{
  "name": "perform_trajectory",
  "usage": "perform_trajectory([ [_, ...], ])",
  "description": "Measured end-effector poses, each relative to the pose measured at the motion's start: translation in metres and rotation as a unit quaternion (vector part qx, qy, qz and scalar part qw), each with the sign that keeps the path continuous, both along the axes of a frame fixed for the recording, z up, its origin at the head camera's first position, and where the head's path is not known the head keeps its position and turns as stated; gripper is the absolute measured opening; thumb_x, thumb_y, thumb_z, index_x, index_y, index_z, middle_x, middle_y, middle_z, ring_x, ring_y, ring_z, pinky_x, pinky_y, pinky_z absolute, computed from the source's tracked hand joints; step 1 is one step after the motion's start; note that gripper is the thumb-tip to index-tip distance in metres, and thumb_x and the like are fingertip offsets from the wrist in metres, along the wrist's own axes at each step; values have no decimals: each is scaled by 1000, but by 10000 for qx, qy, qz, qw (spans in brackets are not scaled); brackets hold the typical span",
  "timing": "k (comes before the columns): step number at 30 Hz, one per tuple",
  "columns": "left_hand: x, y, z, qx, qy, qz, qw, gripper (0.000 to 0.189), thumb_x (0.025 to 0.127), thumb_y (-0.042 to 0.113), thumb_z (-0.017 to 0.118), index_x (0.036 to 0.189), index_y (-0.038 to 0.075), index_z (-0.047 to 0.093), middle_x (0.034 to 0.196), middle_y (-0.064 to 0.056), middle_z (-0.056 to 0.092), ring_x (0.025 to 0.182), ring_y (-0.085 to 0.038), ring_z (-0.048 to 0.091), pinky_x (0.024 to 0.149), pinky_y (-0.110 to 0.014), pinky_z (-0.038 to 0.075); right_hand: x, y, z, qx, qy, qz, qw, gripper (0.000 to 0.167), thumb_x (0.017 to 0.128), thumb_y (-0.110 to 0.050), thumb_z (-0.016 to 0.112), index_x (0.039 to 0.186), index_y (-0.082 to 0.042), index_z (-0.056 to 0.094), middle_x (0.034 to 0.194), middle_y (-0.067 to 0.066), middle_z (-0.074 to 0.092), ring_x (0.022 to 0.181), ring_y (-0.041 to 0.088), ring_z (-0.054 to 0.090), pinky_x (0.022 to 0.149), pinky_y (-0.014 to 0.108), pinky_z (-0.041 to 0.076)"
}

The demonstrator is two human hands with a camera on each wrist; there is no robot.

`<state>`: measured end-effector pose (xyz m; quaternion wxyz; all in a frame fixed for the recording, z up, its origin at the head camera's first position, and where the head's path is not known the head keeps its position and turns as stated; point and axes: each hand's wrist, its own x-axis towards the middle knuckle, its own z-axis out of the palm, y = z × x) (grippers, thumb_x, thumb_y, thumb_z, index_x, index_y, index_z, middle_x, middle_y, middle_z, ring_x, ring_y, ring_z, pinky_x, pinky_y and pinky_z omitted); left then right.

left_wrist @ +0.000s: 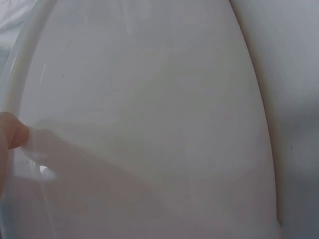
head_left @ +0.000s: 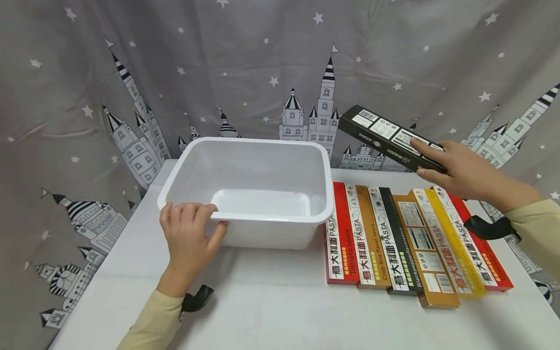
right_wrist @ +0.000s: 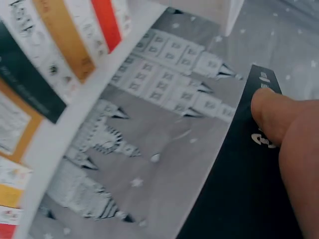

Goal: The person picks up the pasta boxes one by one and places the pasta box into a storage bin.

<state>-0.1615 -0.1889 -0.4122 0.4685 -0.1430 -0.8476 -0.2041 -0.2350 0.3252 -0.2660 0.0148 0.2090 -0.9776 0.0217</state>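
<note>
A white plastic bin (head_left: 262, 231) stands on the table, and nothing is seen inside it. My left hand (head_left: 188, 238) grips its near rim at the left corner, fingers over the edge and thumb (left_wrist: 12, 132) against the outer wall. Raised above the table's right side, my right hand (head_left: 463, 167) holds a black pasta box (head_left: 385, 136) by one end, thumb on one face and fingers on the labelled one. The box tilts, its far end pointing up and left toward the bin. Below it lies a row of pasta boxes (head_left: 363, 233).
The row right of the bin holds red, brown, black and yellow boxes side by side; one brown box (head_left: 426, 253) shows its back label and sticks out nearer. A grey curtain (head_left: 262, 63) with castles and stars hangs behind the white table (head_left: 271, 296).
</note>
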Motion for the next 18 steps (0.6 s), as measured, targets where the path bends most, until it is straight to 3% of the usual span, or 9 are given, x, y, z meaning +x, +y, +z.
perform_trajectory([
  [5,0,0,0,-40,46,62,10000,30,85,30,56,96,2,63,85,-19,57,91,-42,48,102,-72,27,-9,-26,17,79,11,316,9995,76,96,-32,66,162,-22,28,129,34,52,108,44,52,86,59,47],
  [12,0,0,0,-52,-100,28,9999,32,86,30,56,97,1,64,88,-20,57,93,-42,48,105,-73,25,-20,-68,26,208,-73,717,9972,72,98,-37,63,161,-28,30,146,36,45,129,53,48,102,70,41],
  [18,0,-2,0,-69,-111,59,9999,32,86,30,57,97,1,64,88,-20,58,93,-42,48,105,-73,26,-29,-106,28,182,-30,1177,9929,66,97,-37,65,157,-28,39,134,29,56,115,42,57,94,60,48],
])
